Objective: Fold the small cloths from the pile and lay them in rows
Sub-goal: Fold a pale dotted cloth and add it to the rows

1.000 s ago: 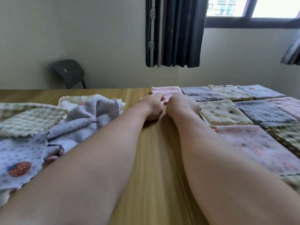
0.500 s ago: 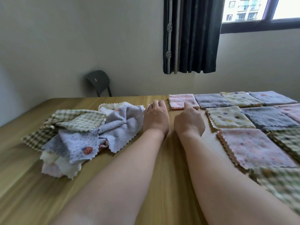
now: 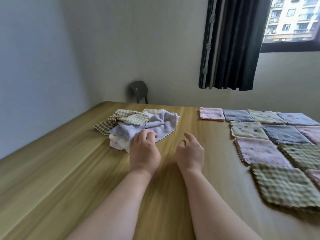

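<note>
Lilac cloth [image 3: 161, 125] tops the crumpled pile [image 3: 129, 119]; left hand [image 3: 144, 150] curls fingers onto it, right hand [image 3: 190, 153] hangs loosely curled, empty.

A light wooden table [image 3: 69, 170] carries a loose pile [image 3: 128, 123] of small cloths toward its far edge, left of the middle, with a crumpled lavender cloth [image 3: 161, 125] on top. Folded cloths lie flat in touching rows along the right side, from a pink cloth [image 3: 211, 113] by the far edge to a checked cloth [image 3: 284, 186] nearest.
</note>
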Motion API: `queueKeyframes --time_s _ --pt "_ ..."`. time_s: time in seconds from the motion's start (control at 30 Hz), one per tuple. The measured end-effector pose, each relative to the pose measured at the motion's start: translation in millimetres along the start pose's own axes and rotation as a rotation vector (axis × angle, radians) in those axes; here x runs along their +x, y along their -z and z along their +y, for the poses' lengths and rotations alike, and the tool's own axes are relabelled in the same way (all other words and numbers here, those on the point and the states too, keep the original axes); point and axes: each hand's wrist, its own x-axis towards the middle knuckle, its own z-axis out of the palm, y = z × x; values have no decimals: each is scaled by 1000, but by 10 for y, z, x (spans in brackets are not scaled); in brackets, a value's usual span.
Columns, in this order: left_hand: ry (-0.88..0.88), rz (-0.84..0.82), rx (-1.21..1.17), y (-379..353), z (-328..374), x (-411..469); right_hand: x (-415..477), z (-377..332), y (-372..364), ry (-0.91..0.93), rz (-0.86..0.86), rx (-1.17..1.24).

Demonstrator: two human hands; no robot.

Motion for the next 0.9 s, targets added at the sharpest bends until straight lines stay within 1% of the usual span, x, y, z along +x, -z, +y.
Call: queueKeyframes --time_s 0.17,0.3,0.37,0.47,0.57,0.7,0.77,0.83,0.9 --pt "105 -2 61 366 -444 -158 -199 -1 44 96 -101 -55" --pt "88 -46 80 476 -543 -238 -214 -8 28 150 -123 -90" --pt "68 -87 84 453 -501 -240 -217 -19 -13 223 -144 -167" --pt "-10 -119 72 379 -396 -197 -206 -30 -63 316 -194 -317" --pt "-87 -145 86 299 -296 -144 -134 -18 -134 347 -262 -516" --pt "-161 -149 89 193 -268 -58 -8 0 -291 386 -329 -651" --pt "-153 -159 78 150 -291 -11 81 3 -361 438 -387 -687" --pt "-119 -171 57 117 -345 6 166 -12 -426 481 -480 -733" --pt "-77 -199 23 110 -387 5 233 -23 -472 514 -539 -794"
